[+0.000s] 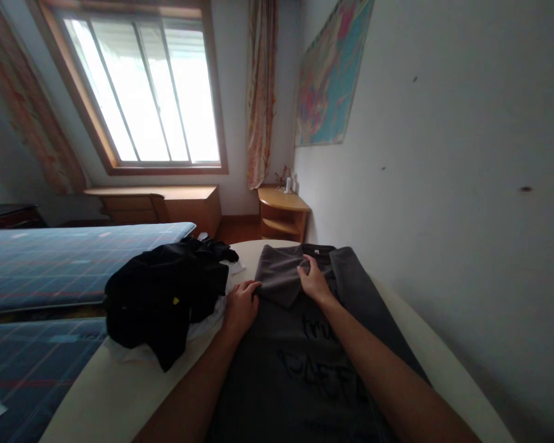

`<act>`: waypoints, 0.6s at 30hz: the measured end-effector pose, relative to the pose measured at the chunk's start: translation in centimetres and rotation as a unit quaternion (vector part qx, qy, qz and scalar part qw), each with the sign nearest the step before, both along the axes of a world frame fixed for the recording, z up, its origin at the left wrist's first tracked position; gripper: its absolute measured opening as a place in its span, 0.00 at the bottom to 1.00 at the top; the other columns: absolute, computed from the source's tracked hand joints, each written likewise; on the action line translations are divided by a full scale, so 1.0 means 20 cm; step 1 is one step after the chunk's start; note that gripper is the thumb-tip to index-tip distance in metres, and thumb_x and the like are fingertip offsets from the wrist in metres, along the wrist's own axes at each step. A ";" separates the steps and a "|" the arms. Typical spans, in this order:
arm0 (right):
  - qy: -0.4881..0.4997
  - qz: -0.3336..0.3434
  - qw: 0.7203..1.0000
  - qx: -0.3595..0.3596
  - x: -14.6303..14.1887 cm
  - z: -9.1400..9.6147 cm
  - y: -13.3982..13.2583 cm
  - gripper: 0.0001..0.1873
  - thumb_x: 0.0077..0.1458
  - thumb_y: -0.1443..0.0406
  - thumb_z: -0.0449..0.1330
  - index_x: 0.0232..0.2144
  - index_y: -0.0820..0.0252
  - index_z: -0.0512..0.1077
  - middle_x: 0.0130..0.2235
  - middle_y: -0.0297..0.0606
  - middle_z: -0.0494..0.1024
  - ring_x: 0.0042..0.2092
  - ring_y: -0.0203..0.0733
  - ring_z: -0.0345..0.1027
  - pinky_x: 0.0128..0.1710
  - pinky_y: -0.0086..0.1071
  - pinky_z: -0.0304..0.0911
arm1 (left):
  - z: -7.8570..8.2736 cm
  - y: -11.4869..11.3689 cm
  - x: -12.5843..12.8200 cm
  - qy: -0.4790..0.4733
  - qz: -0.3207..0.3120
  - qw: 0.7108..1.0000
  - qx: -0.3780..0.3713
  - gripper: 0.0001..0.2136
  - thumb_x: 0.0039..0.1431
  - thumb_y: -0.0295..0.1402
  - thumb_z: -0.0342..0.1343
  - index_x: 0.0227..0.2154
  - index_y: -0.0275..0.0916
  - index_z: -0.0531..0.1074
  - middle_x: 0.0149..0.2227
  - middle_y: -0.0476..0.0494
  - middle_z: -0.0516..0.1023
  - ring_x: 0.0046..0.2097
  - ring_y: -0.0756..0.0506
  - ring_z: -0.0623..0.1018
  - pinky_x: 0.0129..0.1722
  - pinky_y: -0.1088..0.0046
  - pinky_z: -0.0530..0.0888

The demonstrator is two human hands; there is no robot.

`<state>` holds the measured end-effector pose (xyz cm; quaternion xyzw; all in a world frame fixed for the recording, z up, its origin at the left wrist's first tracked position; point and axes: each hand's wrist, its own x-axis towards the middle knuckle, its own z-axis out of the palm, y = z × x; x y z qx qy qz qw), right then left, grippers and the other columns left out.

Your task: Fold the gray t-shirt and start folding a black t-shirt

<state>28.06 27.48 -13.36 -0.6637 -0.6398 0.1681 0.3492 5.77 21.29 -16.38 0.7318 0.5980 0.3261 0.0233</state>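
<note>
A grey T-shirt (314,363) with dark lettering lies flat on a white round table (120,394) in front of me. Its left sleeve (279,277) is folded inward over the chest. My left hand (240,307) pinches the folded sleeve at its left edge, fingers closed on the cloth. My right hand (313,280) grips the same fold near the collar (318,251), fingers curled over the fabric.
A heap of black clothes (166,295) lies on white cloth at the table's left. Two beds with blue plaid covers (64,258) stand to the left. A white wall (443,184) runs close on the right. A wooden corner shelf (282,215) stands beyond the table.
</note>
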 end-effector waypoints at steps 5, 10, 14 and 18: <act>0.057 0.083 0.995 -0.019 -0.02 -0.05 -0.04 0.45 0.45 0.67 0.68 0.65 0.59 0.59 0.51 0.43 0.78 0.50 0.47 0.74 0.52 0.38 0.68 | 0.01 0.00 0.00 -0.005 0.050 0.999 -0.015 0.13 0.58 0.24 0.56 0.46 0.40 0.74 0.45 0.42 0.78 0.49 0.41 0.74 0.51 0.66 0.69; 0.015 0.047 0.998 -0.028 -0.01 -0.02 -0.06 0.35 0.47 0.70 0.61 0.60 0.60 0.66 0.48 0.43 0.78 0.49 0.47 0.73 0.51 0.37 0.67 | 0.02 0.00 0.00 -0.014 0.067 0.997 -0.024 0.08 0.56 0.22 0.55 0.38 0.38 0.72 0.38 0.42 0.77 0.45 0.41 0.75 0.46 0.67 0.70; -0.025 0.027 0.998 -0.043 -0.02 0.00 -0.11 0.32 0.46 0.67 0.63 0.56 0.64 0.71 0.56 0.51 0.71 0.52 0.51 0.71 0.54 0.37 0.64 | 0.02 0.00 -0.01 -0.022 0.064 0.997 -0.025 0.09 0.54 0.21 0.55 0.37 0.38 0.73 0.37 0.42 0.78 0.44 0.41 0.75 0.46 0.68 0.70; -0.105 0.022 0.991 -0.074 -0.04 0.02 -0.17 0.25 0.53 0.60 0.62 0.53 0.62 0.73 0.57 0.53 0.70 0.50 0.54 0.73 0.50 0.39 0.65 | 0.01 0.01 -0.01 -0.033 0.048 0.998 -0.021 0.18 0.54 0.21 0.56 0.48 0.38 0.73 0.43 0.43 0.80 0.48 0.42 0.75 0.50 0.68 0.70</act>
